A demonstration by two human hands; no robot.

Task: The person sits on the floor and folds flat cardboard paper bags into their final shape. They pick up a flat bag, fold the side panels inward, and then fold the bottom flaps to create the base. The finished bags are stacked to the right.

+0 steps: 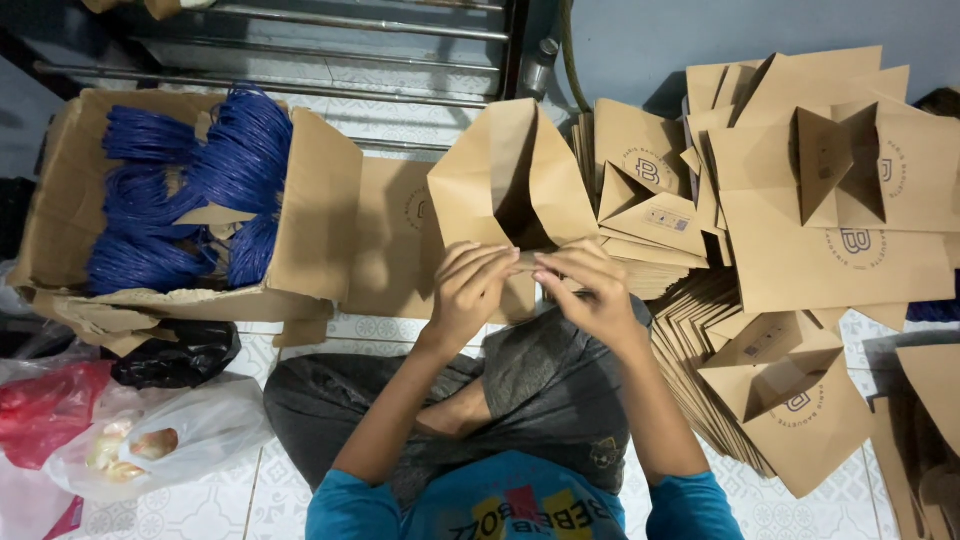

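Observation:
I sit cross-legged on a tiled floor. An opened brown paper bag [510, 175] stands in front of my knees, its mouth facing me. My left hand [470, 285] and my right hand [585, 285] meet at the near edge of the bag, fingers pinching the paper rim between them. Both hands are closed on that edge, fingertips almost touching each other.
At the left, a cardboard box [310, 215] holds bundles of blue cord [190, 190]. Stacks of folded brown paper bags [800, 230] fill the right side. At the lower left lie a black bag [180, 355], a red bag [45, 410] and a clear plastic bag [165, 440].

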